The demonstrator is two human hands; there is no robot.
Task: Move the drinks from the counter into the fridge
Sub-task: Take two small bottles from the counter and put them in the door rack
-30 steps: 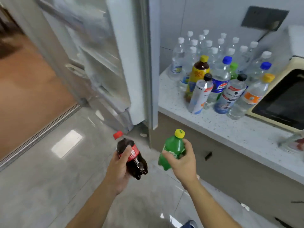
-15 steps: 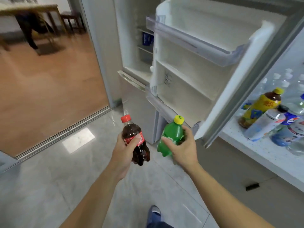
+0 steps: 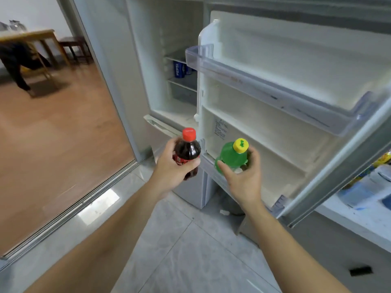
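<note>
Both hands were full as I watched — the left hand (image 3: 169,172) gripped a dark cola bottle (image 3: 187,152) with a red cap, fingers wrapped round its label, and the right hand (image 3: 243,176) curled round a green bottle (image 3: 229,157) with a yellow cap. I saw both bottles held upright, side by side but apart, in front of the open fridge door (image 3: 296,98), the green one just at the door's lower shelf (image 3: 264,149). Farther right, more drinks (image 3: 368,180) stood on the counter (image 3: 359,223) — blurred.
</note>
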